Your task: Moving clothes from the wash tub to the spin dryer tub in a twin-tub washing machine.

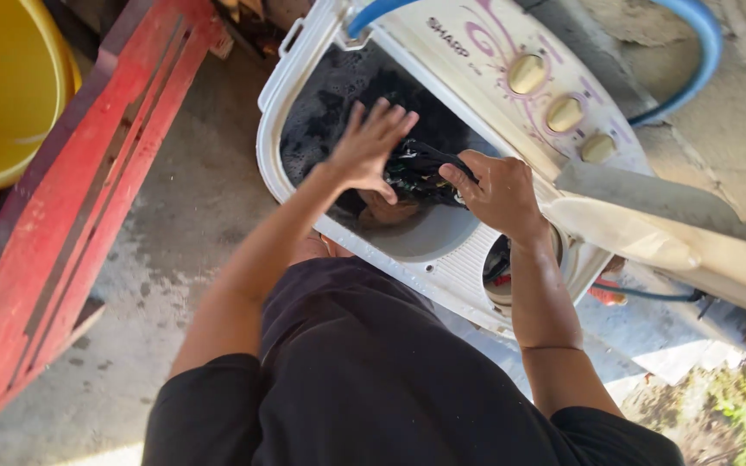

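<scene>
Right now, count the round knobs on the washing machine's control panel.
3, in a row along the white panel: upper knob, middle knob, lower knob, nearest the grey board. None appears hidden.

Counts — 2 hands: left hand, right hand. 1 dark wet garment. 1 white twin-tub washing machine w/ 2 tubs — wash tub, spin tub. 3 round knobs. 1 blue hose. 1 yellow basin. 1 red wooden frame.
</scene>
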